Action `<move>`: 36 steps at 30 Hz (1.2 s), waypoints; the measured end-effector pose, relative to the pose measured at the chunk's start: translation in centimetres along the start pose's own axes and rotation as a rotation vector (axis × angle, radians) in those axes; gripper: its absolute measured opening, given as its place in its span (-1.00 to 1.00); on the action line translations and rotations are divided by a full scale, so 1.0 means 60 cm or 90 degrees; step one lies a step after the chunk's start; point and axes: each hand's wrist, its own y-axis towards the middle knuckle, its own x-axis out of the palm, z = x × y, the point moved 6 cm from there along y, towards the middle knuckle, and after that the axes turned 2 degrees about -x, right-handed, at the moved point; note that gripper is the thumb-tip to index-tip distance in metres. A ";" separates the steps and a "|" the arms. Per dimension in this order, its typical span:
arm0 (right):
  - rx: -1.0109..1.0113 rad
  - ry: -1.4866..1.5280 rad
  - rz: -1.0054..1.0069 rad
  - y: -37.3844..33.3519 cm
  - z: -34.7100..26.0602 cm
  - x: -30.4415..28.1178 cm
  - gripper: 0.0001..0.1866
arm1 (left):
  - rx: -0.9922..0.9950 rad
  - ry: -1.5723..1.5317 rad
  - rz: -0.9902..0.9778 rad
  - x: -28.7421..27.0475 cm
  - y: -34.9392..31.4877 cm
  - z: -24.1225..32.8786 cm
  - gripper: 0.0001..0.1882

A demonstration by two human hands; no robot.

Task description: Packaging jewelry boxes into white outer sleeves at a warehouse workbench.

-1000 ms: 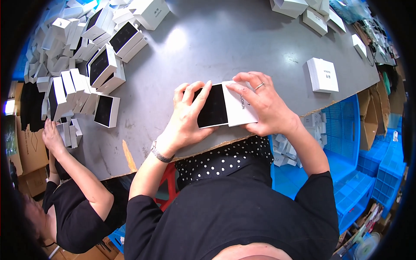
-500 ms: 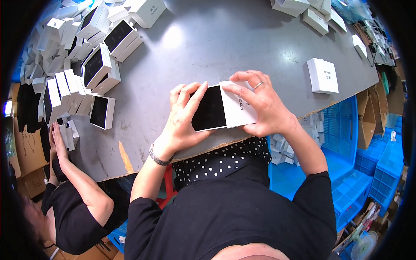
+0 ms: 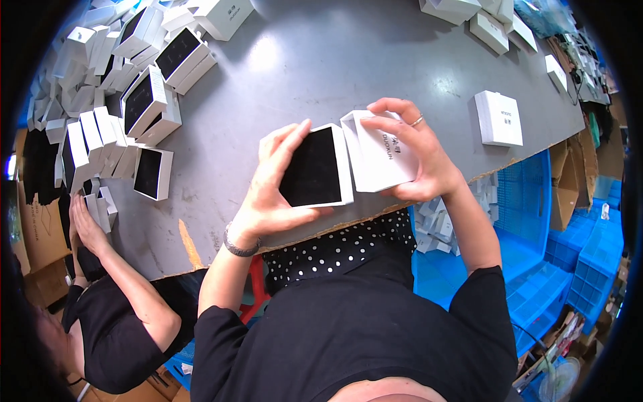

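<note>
— Over the near edge of the grey table [image 3: 375,60], what is held?
— A small white box base [image 3: 315,167] with a black lining that fills its open face, square and shallow. The left hand [image 3: 268,184] grips it, fingers spread along its 9 o'clock side and top, thumb under its lower edge.
— And the other hand?
— The right hand [image 3: 418,157], a ring on one finger, clasps a white lid [image 3: 378,153] just at 3 o'clock of the base, fingers curled over its top edge. The lid bears grey print and touches the base along one side.
— What lies around?
— At 10 o'clock, a heap of open boxes [image 3: 127,114], white outside and black inside, some standing on edge. At 2 o'clock, one closed white box [image 3: 499,118] lies alone. At 8 o'clock, another person's hand [image 3: 84,224] rests flat at the table's edge. At 4 o'clock, blue crates [image 3: 569,268] sit below the table.
</note>
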 end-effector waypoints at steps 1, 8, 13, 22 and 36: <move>0.002 0.090 0.033 -0.003 0.005 -0.005 -0.04 | -0.020 -0.041 0.024 -0.005 -0.001 -0.007 0.21; -0.011 0.032 0.030 -0.004 0.003 0.005 -0.04 | 0.008 -0.046 0.000 0.017 0.003 -0.001 0.19; -0.020 0.013 0.005 -0.003 -0.005 0.009 -0.04 | 0.005 0.049 0.000 0.010 0.003 0.002 0.17; -0.005 -0.097 0.004 0.002 -0.018 0.023 -0.07 | -0.004 0.200 0.023 0.020 0.006 0.008 0.11; 0.001 -0.087 0.029 0.000 -0.018 0.025 -0.04 | -0.003 0.284 0.029 0.027 0.005 0.007 -0.07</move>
